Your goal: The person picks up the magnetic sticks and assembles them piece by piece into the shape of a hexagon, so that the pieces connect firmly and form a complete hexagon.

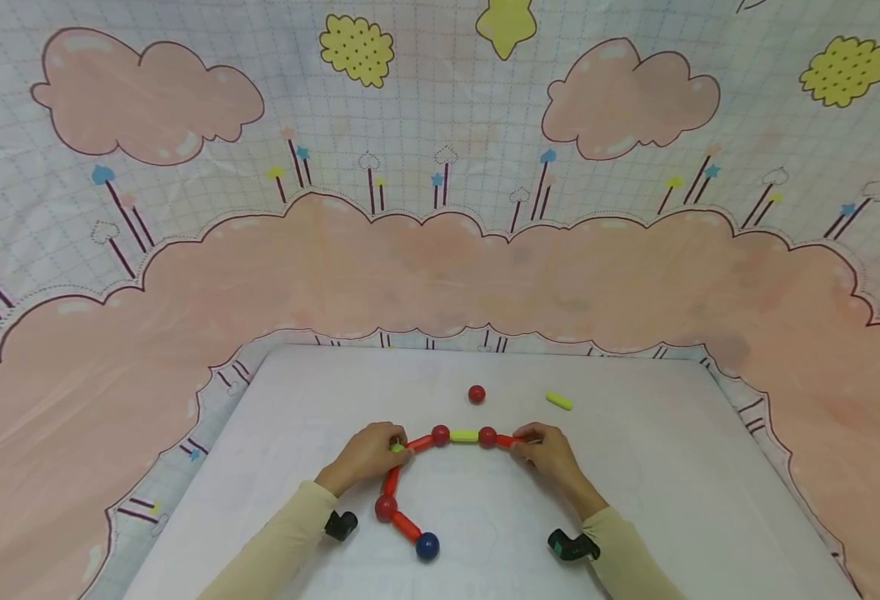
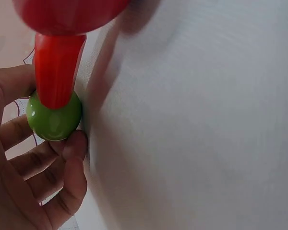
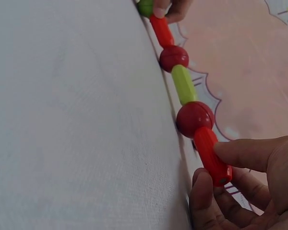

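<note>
A curved chain of balls and rods lies on the white table. My left hand (image 1: 365, 454) grips its green ball (image 2: 55, 120) between thumb and fingers. From there a red rod leads to a red ball (image 1: 440, 435), then a yellow-green rod (image 1: 464, 436) and another red ball (image 3: 196, 120). At that end my right hand (image 1: 551, 457) pinches a red rod (image 3: 211, 155), whose outer tip is bare. The other branch runs from the green ball through a red rod (image 1: 391, 481), a red ball (image 1: 385, 507) and a further red rod (image 1: 406, 526) to a blue ball (image 1: 427, 547).
Beyond the chain, a loose red ball (image 1: 477, 394) and a loose yellow-green rod (image 1: 558, 402) lie on the white tabletop (image 1: 635, 433). Behind the table hangs a printed cloth (image 1: 440, 275) with clouds. Dark wrist devices (image 1: 573, 546) sit at both sleeves.
</note>
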`<state>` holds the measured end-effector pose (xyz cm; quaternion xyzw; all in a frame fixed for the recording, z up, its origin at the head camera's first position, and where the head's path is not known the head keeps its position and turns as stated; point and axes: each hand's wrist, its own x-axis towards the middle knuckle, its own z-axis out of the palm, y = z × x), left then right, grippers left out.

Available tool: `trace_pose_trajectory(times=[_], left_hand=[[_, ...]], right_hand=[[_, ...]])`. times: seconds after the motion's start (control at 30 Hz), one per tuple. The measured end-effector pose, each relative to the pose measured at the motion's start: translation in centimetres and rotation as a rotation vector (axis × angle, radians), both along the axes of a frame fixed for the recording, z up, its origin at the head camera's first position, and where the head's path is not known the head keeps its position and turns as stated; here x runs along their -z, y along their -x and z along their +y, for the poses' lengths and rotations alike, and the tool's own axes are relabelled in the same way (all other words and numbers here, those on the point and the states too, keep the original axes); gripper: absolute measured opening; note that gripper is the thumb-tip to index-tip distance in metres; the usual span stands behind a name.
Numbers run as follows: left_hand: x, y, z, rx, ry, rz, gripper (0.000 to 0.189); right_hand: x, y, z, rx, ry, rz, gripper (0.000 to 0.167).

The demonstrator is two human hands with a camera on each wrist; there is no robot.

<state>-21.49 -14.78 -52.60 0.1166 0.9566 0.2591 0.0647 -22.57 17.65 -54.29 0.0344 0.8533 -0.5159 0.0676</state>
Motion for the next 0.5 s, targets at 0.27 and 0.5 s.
trace_pose_trajectory(times=[0.27, 0.5], left_hand=[[0.1, -0.1, 0.3, -0.056, 0.002, -0.018, 0.020], [0.3, -0.2, 0.7, -0.110, -0.003, 0.010, 0.022]], right_hand=[[-0.2, -0.2, -0.5, -0.005, 0.015, -0.016, 0.015], [-0.1, -0.2, -1.3, -0.038, 0.010, 0.009, 0.016]])
